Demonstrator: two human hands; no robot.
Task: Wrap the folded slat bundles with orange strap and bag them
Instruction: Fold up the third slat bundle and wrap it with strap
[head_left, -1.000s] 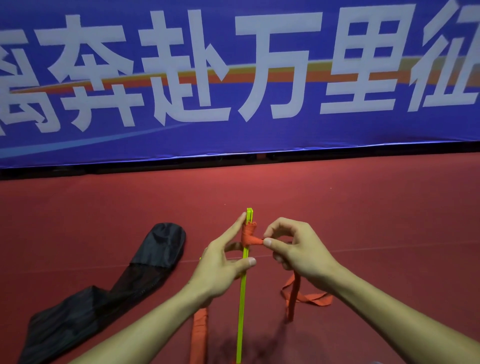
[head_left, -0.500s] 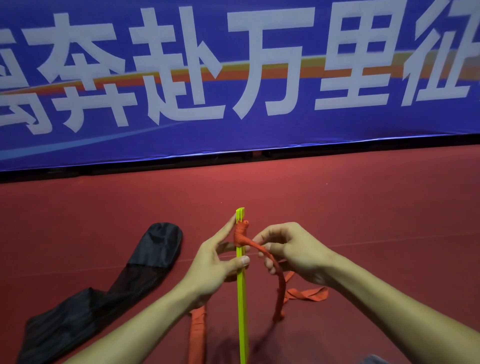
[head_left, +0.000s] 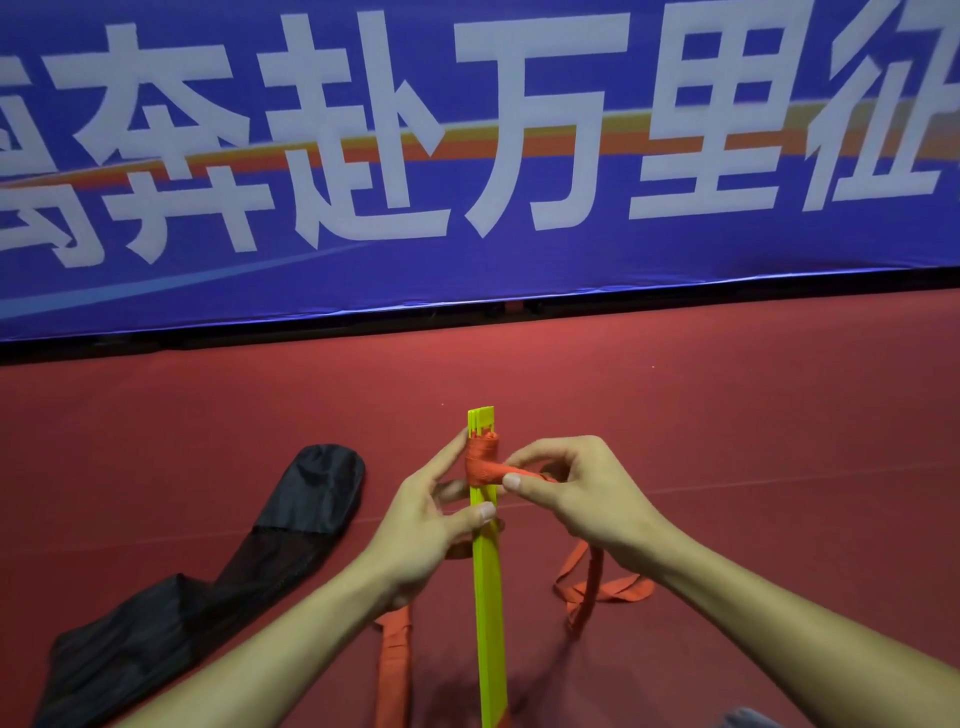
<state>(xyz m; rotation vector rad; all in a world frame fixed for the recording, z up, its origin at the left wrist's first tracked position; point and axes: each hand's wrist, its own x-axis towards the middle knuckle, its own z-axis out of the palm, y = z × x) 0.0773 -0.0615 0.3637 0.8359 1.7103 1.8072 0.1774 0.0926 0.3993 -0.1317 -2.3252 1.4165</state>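
Observation:
A bundle of yellow-green slats (head_left: 488, 613) stands nearly upright in front of me. My left hand (head_left: 423, 525) grips it below its top, thumb across the front. An orange strap (head_left: 482, 460) is wound several turns round the bundle's upper end. My right hand (head_left: 576, 493) pinches the strap just right of the bundle, pulling it sideways. The strap's loose tail (head_left: 597, 587) hangs down onto the red floor. Another length of orange strap (head_left: 392, 665) trails down below my left wrist. A black bag (head_left: 218, 571) lies flat on the floor to the left.
A red floor (head_left: 727, 415) stretches ahead to a blue banner (head_left: 467, 156) with large white characters along the back. A dark gap runs under the banner. A grey thing shows at the bottom right corner (head_left: 748, 719).
My right hand carried the strap down and round the bundle, then back up to its right side, adding a turn. The left hand kept its hold on the slats.

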